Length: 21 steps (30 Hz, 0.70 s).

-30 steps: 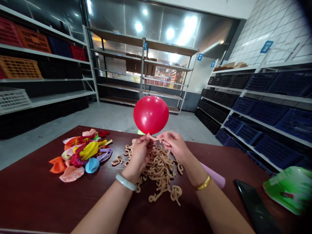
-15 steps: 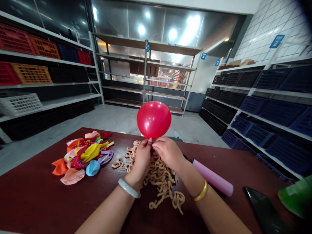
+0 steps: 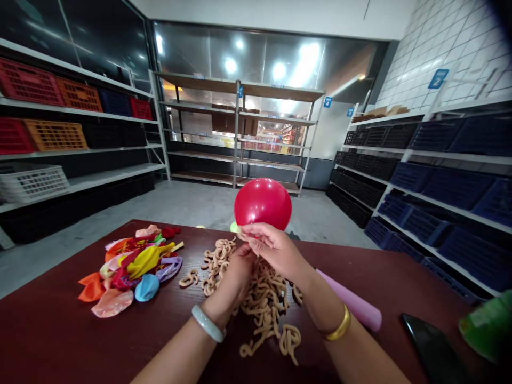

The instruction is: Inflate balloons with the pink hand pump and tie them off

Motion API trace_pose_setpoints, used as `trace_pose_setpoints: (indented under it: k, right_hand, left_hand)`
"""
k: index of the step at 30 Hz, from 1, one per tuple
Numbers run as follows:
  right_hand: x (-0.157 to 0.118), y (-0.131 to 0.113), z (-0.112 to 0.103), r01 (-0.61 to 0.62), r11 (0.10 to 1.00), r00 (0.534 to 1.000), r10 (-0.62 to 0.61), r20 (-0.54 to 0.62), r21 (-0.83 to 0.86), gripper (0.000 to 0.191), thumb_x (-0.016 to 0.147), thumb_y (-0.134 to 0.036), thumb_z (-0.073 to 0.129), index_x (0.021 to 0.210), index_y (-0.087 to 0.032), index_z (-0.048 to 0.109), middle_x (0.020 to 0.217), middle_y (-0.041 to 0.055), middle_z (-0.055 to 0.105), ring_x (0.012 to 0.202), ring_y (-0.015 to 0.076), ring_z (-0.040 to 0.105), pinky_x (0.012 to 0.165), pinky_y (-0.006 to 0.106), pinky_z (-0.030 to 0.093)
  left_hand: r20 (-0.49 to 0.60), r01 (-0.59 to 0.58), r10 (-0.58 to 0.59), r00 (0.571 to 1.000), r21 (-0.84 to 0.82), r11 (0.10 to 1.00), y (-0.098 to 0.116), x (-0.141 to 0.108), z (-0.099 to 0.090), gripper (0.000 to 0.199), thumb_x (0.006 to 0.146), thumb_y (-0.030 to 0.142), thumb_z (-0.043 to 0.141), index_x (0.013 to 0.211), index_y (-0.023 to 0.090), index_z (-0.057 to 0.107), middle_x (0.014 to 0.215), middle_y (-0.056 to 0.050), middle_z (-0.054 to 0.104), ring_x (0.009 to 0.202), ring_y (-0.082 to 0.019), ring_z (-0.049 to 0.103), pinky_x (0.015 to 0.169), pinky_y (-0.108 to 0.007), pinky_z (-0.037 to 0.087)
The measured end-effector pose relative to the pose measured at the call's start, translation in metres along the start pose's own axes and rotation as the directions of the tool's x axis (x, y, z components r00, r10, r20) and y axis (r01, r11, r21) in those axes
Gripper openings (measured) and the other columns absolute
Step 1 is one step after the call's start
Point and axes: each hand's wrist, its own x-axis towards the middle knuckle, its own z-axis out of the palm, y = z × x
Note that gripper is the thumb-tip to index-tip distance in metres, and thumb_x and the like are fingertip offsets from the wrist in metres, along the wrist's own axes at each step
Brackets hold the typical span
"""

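An inflated red balloon rises just beyond my hands, its neck hidden behind my fingers. My left hand is closed in a pinch low under the balloon. Over it, my right hand has its fingers pressed together at the balloon's base; a small pale bit shows by the fingertips. Beneath both hands lies a heap of tan, curly strands, with a few loose curls around it. To the left is a pile of uninflated balloons in several colours. A pink tube lies beyond my right forearm.
On the dark red table, a black phone-like slab and a green packet lie at the right. Past the table edge stand shelves with baskets, such as a white basket at left and blue crates at right.
The red balloon has shifted slightly right and sits closer behind my fingers. My right hand has come across over my left fingertips, and the camera view has tilted up a little.
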Motion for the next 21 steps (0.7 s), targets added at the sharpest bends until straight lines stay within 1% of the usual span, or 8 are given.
trace_pose_setpoints:
  k: [3,5,8,11,13,15,17,21]
  right_hand:
    - [-0.001,-0.011,-0.004,0.013,0.986,0.995,-0.030,0.095,0.169,0.035,0.089,-0.036,0.059,0.122,-0.028,0.059,0.126,0.0065,0.061,0.117,0.0192,0.056,0.100,0.039,0.043]
    - [-0.003,-0.011,-0.010,-0.054,0.984,0.996,0.041,0.079,0.168,0.027,0.090,-0.041,0.055,0.108,-0.024,0.066,0.110,0.0071,0.068,0.101,0.0189,0.063,0.089,0.037,0.049]
    - [-0.005,-0.002,-0.024,-0.233,0.972,0.967,0.232,0.103,-0.008,0.032,0.091,-0.044,0.053,0.081,-0.019,0.070,0.077,0.0064,0.071,0.067,0.0167,0.064,0.063,0.031,0.050]
    - [-0.005,0.011,-0.028,-0.261,0.943,0.958,0.279,0.064,-0.207,0.029,0.084,-0.036,0.061,0.060,-0.019,0.064,0.062,0.0032,0.065,0.062,0.0165,0.059,0.061,0.030,0.046]
    - [-0.003,0.021,-0.020,-0.241,0.963,0.968,0.248,0.047,-0.123,0.024,0.080,-0.030,0.064,0.059,-0.021,0.061,0.066,0.0018,0.064,0.073,0.0180,0.060,0.071,0.031,0.046]
    - [-0.001,0.030,-0.006,-0.275,0.950,0.959,0.260,0.116,0.145,0.016,0.082,-0.032,0.059,0.070,-0.022,0.064,0.078,0.0016,0.065,0.083,0.0181,0.060,0.079,0.032,0.046]
    - [0.001,0.038,0.008,-0.329,0.907,0.940,0.290,0.177,0.261,0.023,0.085,-0.041,0.051,0.078,-0.023,0.063,0.078,0.0017,0.064,0.079,0.0178,0.059,0.074,0.033,0.049]
    - [0.002,0.050,0.018,-0.417,0.847,0.901,0.335,0.277,0.331,0.029,0.082,-0.050,0.049,0.081,-0.023,0.059,0.071,0.0009,0.060,0.067,0.0180,0.057,0.062,0.035,0.050]
  left_hand:
    - [0.120,0.122,-0.106,0.987,-0.136,0.983,0.008,-0.009,0.006,0.015,0.067,0.020,0.066,0.067,0.016,0.051,0.050,0.008,0.035,0.040,-0.003,0.024,0.038,-0.016,0.016]
    - [0.148,0.154,-0.126,0.981,-0.202,0.967,0.016,-0.010,0.005,0.015,0.065,0.014,0.063,0.064,0.015,0.048,0.053,0.007,0.036,0.041,-0.003,0.026,0.038,-0.015,0.015]
    - [0.165,0.127,-0.085,0.983,-0.270,0.954,0.029,-0.008,-0.001,0.012,0.065,0.008,0.059,0.069,0.014,0.051,0.055,0.006,0.036,0.041,-0.003,0.027,0.037,-0.015,0.015]
    - [0.215,0.166,-0.092,0.972,-0.357,0.919,0.041,-0.012,-0.003,0.010,0.070,0.007,0.059,0.077,0.013,0.055,0.055,0.007,0.032,0.041,-0.003,0.026,0.036,-0.014,0.016]
    - [0.279,0.262,-0.149,0.949,-0.428,0.865,0.048,-0.017,0.000,0.007,0.074,0.007,0.057,0.078,0.012,0.055,0.056,0.006,0.032,0.041,-0.002,0.027,0.036,-0.013,0.017]
    - [0.353,0.372,-0.211,0.912,-0.487,0.791,0.052,-0.024,0.004,0.007,0.076,0.005,0.055,0.076,0.012,0.052,0.057,0.006,0.031,0.040,-0.001,0.028,0.035,-0.013,0.020]
    - [0.413,0.456,-0.251,0.876,-0.534,0.712,0.055,-0.030,0.007,0.009,0.078,0.004,0.053,0.075,0.012,0.050,0.057,0.007,0.030,0.039,-0.001,0.029,0.035,-0.012,0.021]
    - [0.467,0.548,-0.308,0.829,-0.569,0.613,0.056,-0.034,0.009,0.013,0.079,0.002,0.049,0.077,0.014,0.047,0.057,0.007,0.030,0.038,-0.001,0.030,0.034,-0.011,0.017]
